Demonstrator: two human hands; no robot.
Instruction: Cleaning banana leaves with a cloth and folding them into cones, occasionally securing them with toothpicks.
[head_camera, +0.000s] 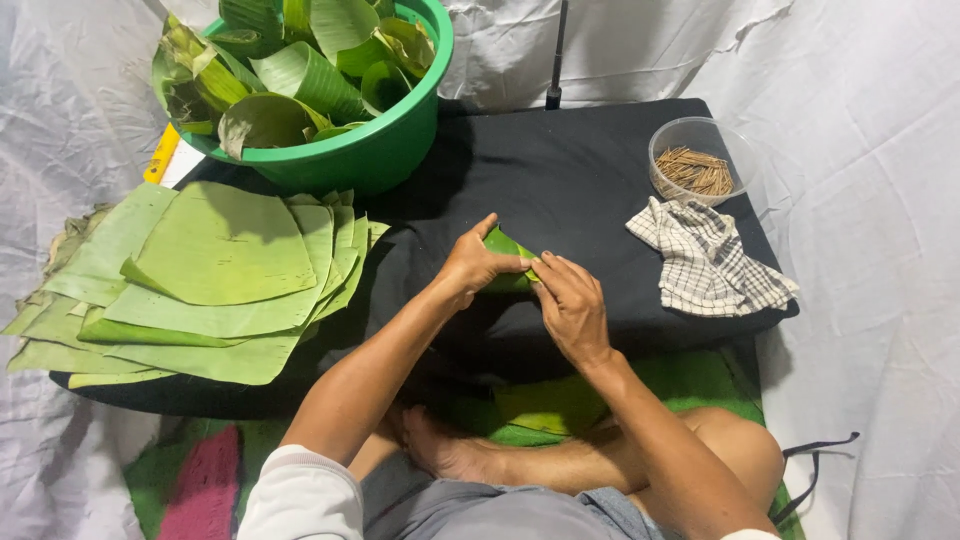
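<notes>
left hand (472, 264) + right hand (570, 306): fingers pinch one folded leaf (506, 246) | one green basin (385, 150) | one checked cloth (706, 258) | one stick bowl (702, 160)

A folded leaf piece (508, 262) is held at the middle of the low table (580, 170), the left hand (470, 265) at its 9 o'clock side and the right hand (572, 305) at its 4 o'clock side. A stack of cut leaves (200, 285) is laid on the table's edge at 9 o'clock from the hands. A basin (375, 150) filled with rolled leaves (300, 70) is set at 11 o'clock. A bowl (700, 160) of small sticks (698, 172) is placed at 2 o'clock, and a cloth (708, 258) is laid just in front of it, at 3 o'clock. Another leaf (550, 405) is found below the table's near edge, at 6 o'clock.
</notes>
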